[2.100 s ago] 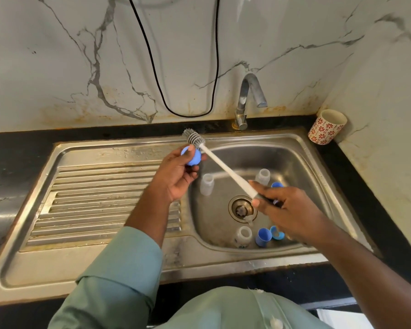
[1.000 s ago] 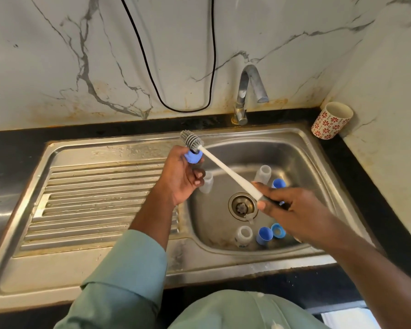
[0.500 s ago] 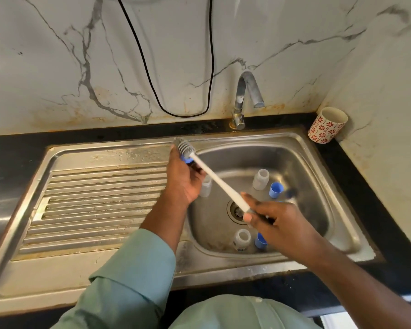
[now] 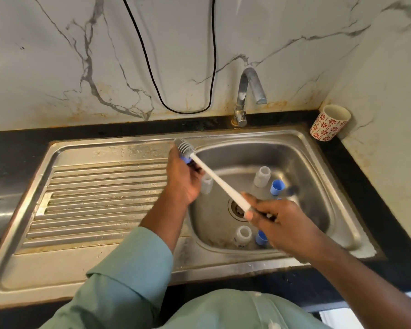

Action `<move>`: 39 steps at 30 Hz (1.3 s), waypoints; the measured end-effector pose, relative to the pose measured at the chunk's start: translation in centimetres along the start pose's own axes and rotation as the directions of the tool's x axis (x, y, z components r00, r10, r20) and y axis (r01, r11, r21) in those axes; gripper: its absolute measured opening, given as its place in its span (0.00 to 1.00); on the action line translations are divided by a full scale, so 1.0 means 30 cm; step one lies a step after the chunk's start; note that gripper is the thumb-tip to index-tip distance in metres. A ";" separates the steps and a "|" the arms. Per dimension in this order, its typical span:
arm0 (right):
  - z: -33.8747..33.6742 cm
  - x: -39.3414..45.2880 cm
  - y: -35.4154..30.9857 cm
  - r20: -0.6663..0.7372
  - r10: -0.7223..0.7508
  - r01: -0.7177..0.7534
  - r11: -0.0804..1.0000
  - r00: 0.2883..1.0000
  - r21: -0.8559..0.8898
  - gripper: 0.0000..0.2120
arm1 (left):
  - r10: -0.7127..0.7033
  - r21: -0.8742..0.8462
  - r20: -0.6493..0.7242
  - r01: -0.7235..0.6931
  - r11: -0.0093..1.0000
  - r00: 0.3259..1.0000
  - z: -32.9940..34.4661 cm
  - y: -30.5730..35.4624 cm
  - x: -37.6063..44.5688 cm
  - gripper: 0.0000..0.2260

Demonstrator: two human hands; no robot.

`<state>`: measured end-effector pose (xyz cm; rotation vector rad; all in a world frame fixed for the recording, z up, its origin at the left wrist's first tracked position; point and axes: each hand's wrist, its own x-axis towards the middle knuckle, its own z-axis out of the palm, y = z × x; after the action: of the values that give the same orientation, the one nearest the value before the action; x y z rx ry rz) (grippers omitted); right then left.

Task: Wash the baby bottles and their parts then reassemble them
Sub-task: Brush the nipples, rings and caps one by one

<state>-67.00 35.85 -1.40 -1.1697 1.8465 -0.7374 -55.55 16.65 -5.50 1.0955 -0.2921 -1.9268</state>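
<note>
My left hand [image 4: 184, 180] grips a small blue bottle cap [image 4: 185, 160] above the left rim of the sink basin [image 4: 301, 148]. My right hand [image 4: 278, 222] holds the white handle of a bottle brush [image 4: 217, 180]; its grey bristle head [image 4: 184, 147] touches the cap. In the basin stand three clear bottles: one behind my left hand [image 4: 206, 185], one at the back [image 4: 262, 176], one at the front [image 4: 243, 235]. Blue caps lie at the back right [image 4: 277, 187] and at the front [image 4: 261, 238], the front one partly hidden by my right hand.
A steel tap [image 4: 247, 91] stands behind the basin, with no water running. A ribbed drainboard [image 4: 100, 200] fills the left side. A flowered cup [image 4: 330, 122] sits on the black counter at the back right corner. A black cable [image 4: 152, 67] hangs on the marble wall.
My left hand has turned the cap so that its back faces me and the cap is mostly hidden. The brush head stays on the cap, moving slightly.
</note>
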 end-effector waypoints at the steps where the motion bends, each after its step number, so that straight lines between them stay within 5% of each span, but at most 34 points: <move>1: 0.002 0.012 0.003 -0.033 0.008 -0.008 1.000 0.999 0.009 0.12 | -0.006 0.026 0.013 0.005 1.000 1.000 0.004 -0.015 -0.006 0.18; 12: 0.017 -0.007 -0.015 -0.001 -0.049 0.048 0.994 0.999 -0.099 0.11 | 0.002 -0.178 -0.065 -0.014 0.984 0.998 0.002 0.041 0.038 0.14; 17: 0.030 0.035 -0.025 -0.091 -0.041 0.027 0.988 0.995 -0.149 0.15 | -0.008 -0.103 -0.060 0.002 0.995 0.998 0.014 -0.019 0.032 0.14; 20: 0.030 0.004 -0.017 -0.035 -0.054 0.049 0.991 0.998 -0.127 0.09 | -0.022 -0.201 -0.092 0.003 0.979 0.996 0.008 0.022 0.062 0.13; 25: 0.031 0.039 -0.030 -0.124 -0.010 -0.006 0.992 0.992 -0.128 0.15 | -0.024 -0.038 -0.026 0.023 0.999 0.999 0.032 -0.058 0.024 0.15; 31: 0.003 -0.013 0.017 -0.060 0.056 -0.062 0.993 0.997 -0.097 0.09 | -0.024 -0.083 -0.077 0.018 0.996 0.997 -0.020 -0.026 0.072 0.18; 37: 0.013 -0.091 0.022 -0.027 -0.067 0.062 0.985 0.997 -0.161 0.10 | 0.005 -0.130 -0.046 -0.011 0.991 0.999 -0.002 0.028 0.062 0.18; 39: 0.017 -0.056 0.013 -0.100 -0.054 0.041 0.992 0.994 -0.122 0.11 | 0.024 -0.026 -0.029 -0.025 0.999 0.999 0.015 -0.012 0.041 0.18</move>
<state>-66.33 37.51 -1.41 -1.2774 1.9779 -0.7341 -56.39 15.82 -6.15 1.0963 -0.2623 -1.8865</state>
